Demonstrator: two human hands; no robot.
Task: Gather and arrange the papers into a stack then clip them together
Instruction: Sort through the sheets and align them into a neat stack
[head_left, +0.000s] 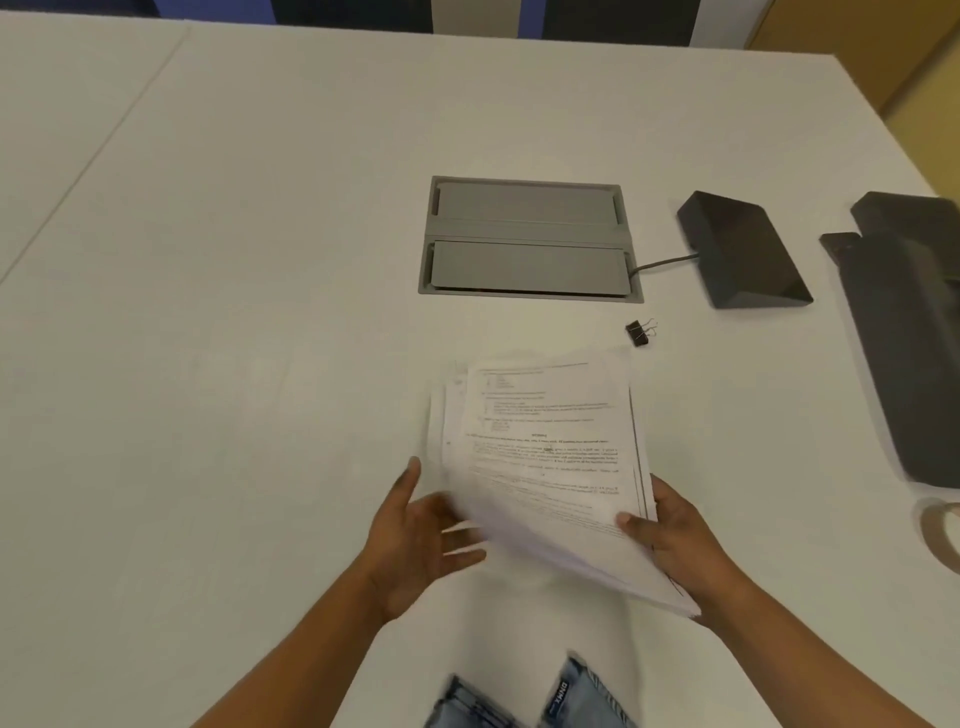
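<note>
A loose stack of printed white papers (545, 457) is lifted at its near end, its sheets fanned out along the left edge. My right hand (670, 545) grips the stack's near right corner, thumb on top. At the stack's left side, my left hand (421, 540) has its fingers spread, touching or just under the papers' edge. A black binder clip (639, 332) lies on the white table (234, 312), just beyond the stack's far right corner and apart from it.
A grey cable hatch (527, 239) is set into the table behind the papers. To the right lie a dark wedge-shaped device (743, 249) with a cable and a long black object (904, 322). A tape roll (940, 530) sits at the right edge.
</note>
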